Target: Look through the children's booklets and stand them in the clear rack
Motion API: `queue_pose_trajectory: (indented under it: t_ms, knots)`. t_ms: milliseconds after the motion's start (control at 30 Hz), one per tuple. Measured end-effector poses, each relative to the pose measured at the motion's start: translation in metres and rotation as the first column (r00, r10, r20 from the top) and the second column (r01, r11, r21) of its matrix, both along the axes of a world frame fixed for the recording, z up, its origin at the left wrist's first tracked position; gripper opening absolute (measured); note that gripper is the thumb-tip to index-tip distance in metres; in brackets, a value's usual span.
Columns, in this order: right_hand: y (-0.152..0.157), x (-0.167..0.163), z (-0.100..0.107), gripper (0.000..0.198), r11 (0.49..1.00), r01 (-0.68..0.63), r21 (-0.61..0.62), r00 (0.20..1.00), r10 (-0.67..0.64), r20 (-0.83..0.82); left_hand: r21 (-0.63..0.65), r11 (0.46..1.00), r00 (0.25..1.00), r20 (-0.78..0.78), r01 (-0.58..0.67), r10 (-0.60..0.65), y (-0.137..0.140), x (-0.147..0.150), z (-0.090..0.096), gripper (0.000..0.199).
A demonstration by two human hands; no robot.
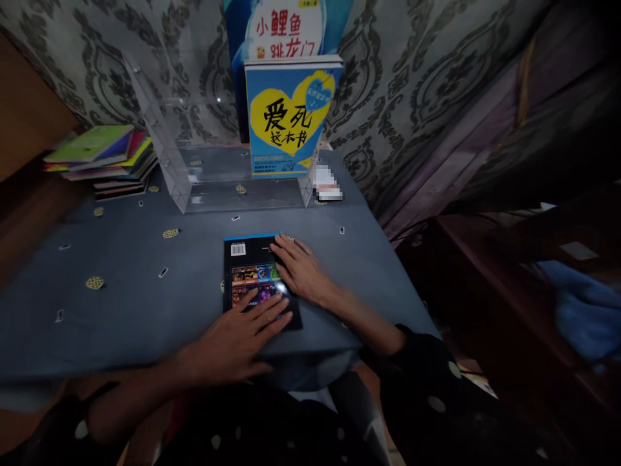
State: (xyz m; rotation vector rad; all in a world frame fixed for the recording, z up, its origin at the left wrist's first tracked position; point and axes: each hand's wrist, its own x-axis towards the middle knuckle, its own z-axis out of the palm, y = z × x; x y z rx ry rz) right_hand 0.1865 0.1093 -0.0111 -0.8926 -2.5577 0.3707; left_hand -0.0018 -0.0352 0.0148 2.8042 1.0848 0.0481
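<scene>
A black book (252, 255) lies flat near the front edge of the table, with a barcode at its upper left and rows of small coloured pictures below. My left hand (242, 333) rests across its lower part, fingers stretched and apart. On its right edge lies my right hand (303, 272), also flat with the fingers extended. Both hands cover portions of the cover. Beyond them stands a clear acrylic book stand (208, 197). A blue book with a yellow heart (286, 123) is upright at its right side, in front of a taller blue book (291, 26).
A pile of colourful books (101, 155) sits at the back left. The table (130, 310) has a grey-blue cloth with pineapple prints. A small white item (326, 182), blurred out, lies right of the stand. Patterned curtain (417, 71) hangs behind. Blue fabric (582, 310) is at the right.
</scene>
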Motion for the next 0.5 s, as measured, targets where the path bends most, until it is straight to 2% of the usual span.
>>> queue_pose_trajectory:
  t_ms: [300, 400, 500]
  knots:
    - [-0.058, 0.033, 0.012, 0.049, 0.986, -0.161, -0.048, 0.986, 0.163, 0.028, 0.051, 0.999, 0.999, -0.032, 0.016, -0.015, -0.038, 0.008, -0.013, 0.068]
    - [-0.074, 0.045, 0.015, 0.054, 0.975, -0.205, -0.086, 0.979, 0.205, -0.004, 0.165, 0.985, 0.998, -0.033, 0.051, -0.046, -0.046, 0.008, -0.02, 0.063]
    - [-0.085, 0.058, 0.023, 0.062, 0.96, -0.245, -0.133, 0.97, 0.243, -0.028, 0.361, 0.931, 0.998, 0.007, 0.049, -0.055, -0.046, -0.002, -0.026, 0.051]
